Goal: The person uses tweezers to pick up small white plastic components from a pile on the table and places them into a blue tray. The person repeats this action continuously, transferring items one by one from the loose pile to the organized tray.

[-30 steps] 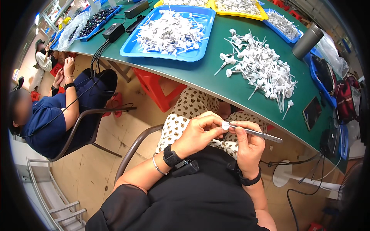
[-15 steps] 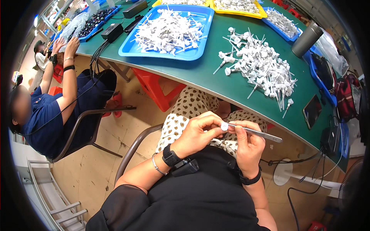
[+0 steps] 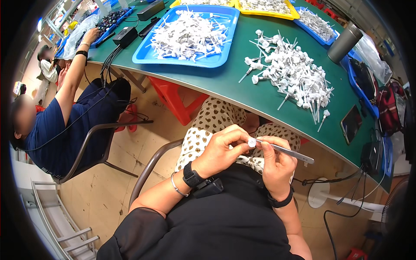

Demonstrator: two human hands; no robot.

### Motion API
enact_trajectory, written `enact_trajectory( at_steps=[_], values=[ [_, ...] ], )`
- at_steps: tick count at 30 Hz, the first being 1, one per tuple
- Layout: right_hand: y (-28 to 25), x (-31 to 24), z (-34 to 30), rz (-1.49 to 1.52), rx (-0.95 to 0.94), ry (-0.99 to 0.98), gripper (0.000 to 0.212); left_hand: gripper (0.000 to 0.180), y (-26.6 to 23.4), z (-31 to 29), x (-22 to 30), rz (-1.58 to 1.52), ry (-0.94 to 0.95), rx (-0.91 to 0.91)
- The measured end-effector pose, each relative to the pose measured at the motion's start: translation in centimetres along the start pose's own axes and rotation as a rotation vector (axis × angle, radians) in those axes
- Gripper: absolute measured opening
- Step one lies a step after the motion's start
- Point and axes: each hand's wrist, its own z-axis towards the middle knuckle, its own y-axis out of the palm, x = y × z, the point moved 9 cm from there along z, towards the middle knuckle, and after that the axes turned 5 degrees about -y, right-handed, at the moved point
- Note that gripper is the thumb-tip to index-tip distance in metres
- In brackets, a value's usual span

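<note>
Over my lap, my left hand is closed in a pinch on a small white plastic part with a round head. My right hand grips a pair of metal tweezers, their flat back end sticking out to the right. The tips of the tweezers meet the white part, but my fingers partly hide where they touch. On the green table ahead lies a loose pile of similar white parts with thin stems.
A blue tray of white parts stands left of the pile, with yellow trays behind. To the right are a grey bottle and a phone. A co-worker sits at left, one arm reaching toward dark pieces in a tray.
My right hand and the tweezers have shifted slightly, the tweezers' back end dipping a little. The left hand stays in place. The co-worker's arms have moved, one lowered from the table edge.
</note>
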Motion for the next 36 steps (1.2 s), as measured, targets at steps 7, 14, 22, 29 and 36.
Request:
enact_trajectory(
  at_steps=[7,14,22,29,36],
  values=[
    [0.1,0.1,0.1,0.085,0.019,0.05,0.006,0.008,0.1,-0.1,-0.5,-0.043,-0.039,0.0],
    [0.1,0.2,0.2,0.096,0.017,0.086,0.006,0.009,0.1,-0.2,-0.7,-0.066,-0.043,0.009],
    [0.1,0.3,0.2,0.117,0.025,0.115,0.008,0.009,0.0,-0.1,-0.4,-0.075,-0.029,0.016],
    [0.1,0.2,0.3,0.111,0.006,0.116,0.007,0.009,0.0,-0.2,-0.4,-0.062,-0.015,0.026],
    [0.4,-0.8,1.0,-0.069,-0.168,-0.02,0.008,0.008,0.2,-0.1,-0.3,0.063,0.043,-0.005]
  ],
)
